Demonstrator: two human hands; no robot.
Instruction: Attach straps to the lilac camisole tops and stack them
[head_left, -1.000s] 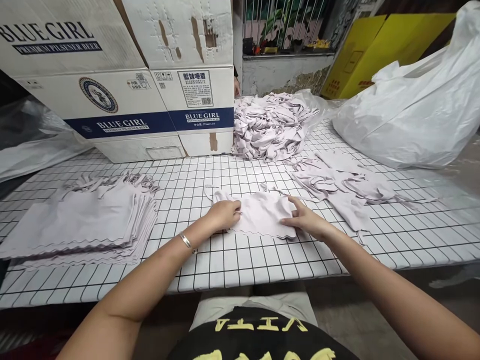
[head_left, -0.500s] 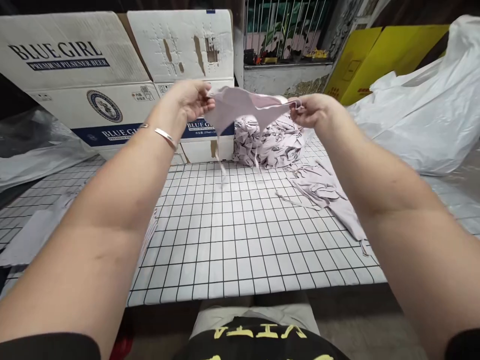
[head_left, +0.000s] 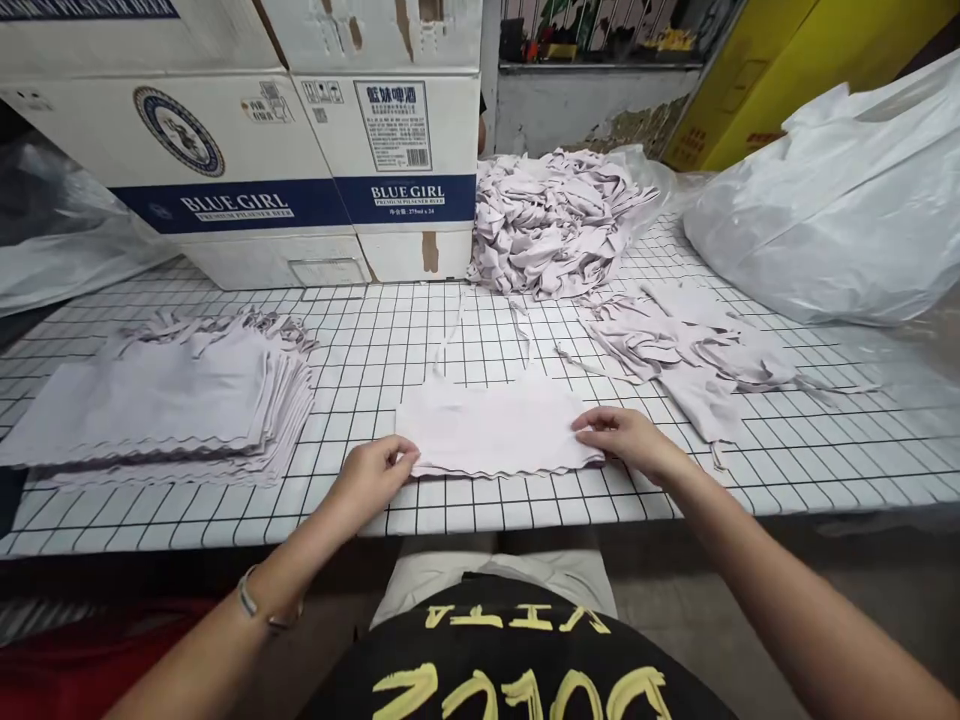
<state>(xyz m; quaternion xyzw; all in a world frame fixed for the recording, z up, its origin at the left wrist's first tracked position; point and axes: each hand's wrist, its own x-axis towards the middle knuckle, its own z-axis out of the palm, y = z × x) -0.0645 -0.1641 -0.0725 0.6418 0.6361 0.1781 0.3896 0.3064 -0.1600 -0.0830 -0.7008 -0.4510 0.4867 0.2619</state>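
Note:
A pale lilac fabric piece (head_left: pixel 491 428) with a scalloped front edge lies flat on the grid-patterned table (head_left: pixel 465 515), its two thin straps trailing away from me. My left hand (head_left: pixel 375 475) pinches its lower left corner, fingers curled closed. My right hand (head_left: pixel 626 440) grips its lower right corner, fingers pressed on the cloth. A neat stack of the same pieces (head_left: pixel 161 405) sits to the left. Loose pieces (head_left: pixel 690 350) lie to the right of the flat one.
A heap of tangled lilac pieces (head_left: pixel 559 220) rests at the back centre. Two white Blue Girl cartons (head_left: pixel 247 140) stand at the back left. A big white plastic bag (head_left: pixel 832 200) fills the back right. Clear plastic (head_left: pixel 52 230) lies far left.
Half a second ago both hands held the piece up in the air, spread between them. Now it lies flat on the table near the front edge, both hands still at its corners.

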